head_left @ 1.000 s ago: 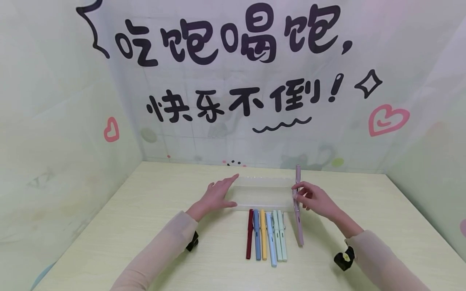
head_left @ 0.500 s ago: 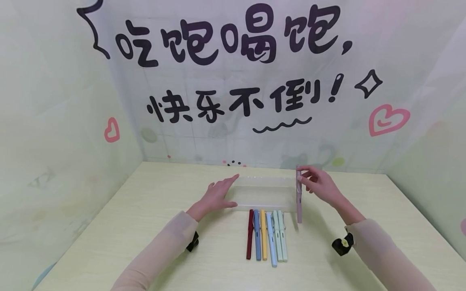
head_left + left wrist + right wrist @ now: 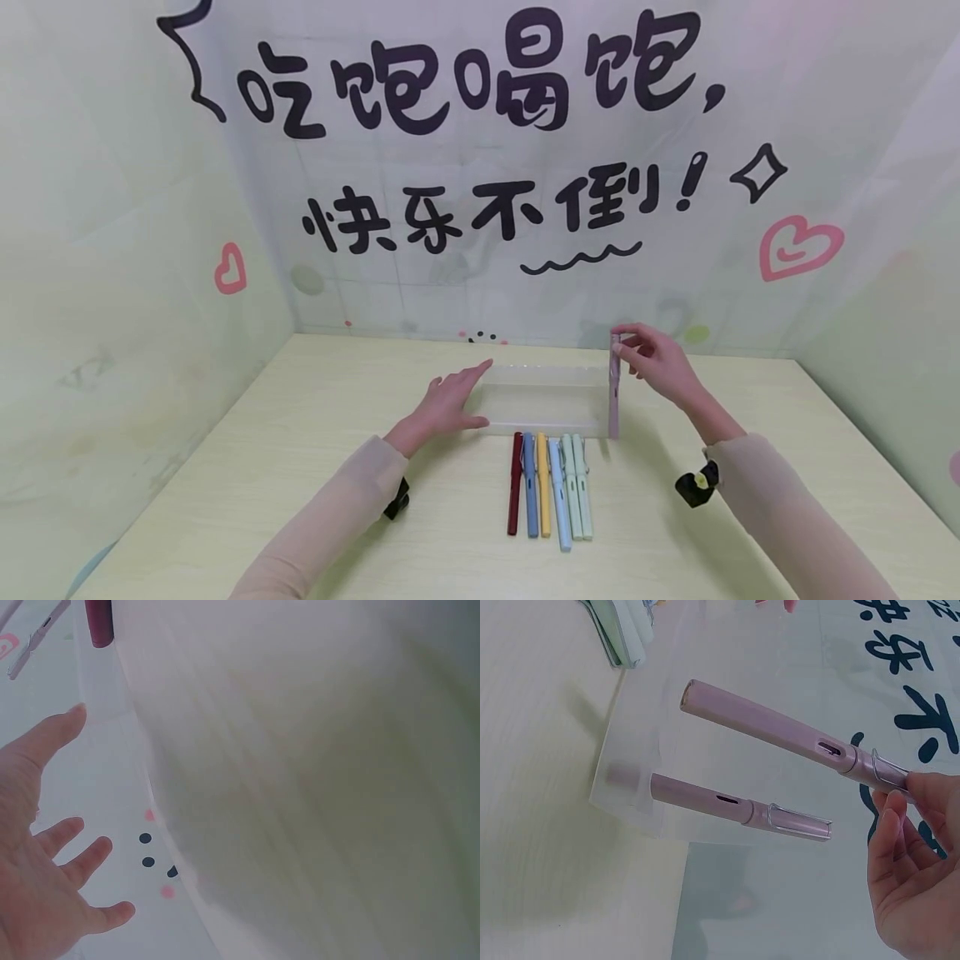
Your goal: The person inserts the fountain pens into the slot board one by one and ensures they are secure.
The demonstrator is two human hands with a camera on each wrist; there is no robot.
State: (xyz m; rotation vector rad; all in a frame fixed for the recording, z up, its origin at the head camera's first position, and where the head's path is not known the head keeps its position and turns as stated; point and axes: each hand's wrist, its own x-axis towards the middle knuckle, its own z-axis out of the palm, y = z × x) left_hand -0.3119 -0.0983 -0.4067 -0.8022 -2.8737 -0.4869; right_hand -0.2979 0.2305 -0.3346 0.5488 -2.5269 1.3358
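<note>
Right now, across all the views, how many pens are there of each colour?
Dark red pen: 1
Blue pen: 1
Yellow pen: 1
Light blue pen: 1
Pale green pens: 2
Lilac pens: 2, one held
Total: 8

The head view is bright and evenly lit, with soft shadows on the table (image 3: 247,450) beneath both sleeves (image 3: 322,517). Tiny glints dot the far rim of the box (image 3: 543,374). Both wrist views are dimmer and hazy; a pale, unfocused blur fills most of the left one.
</note>
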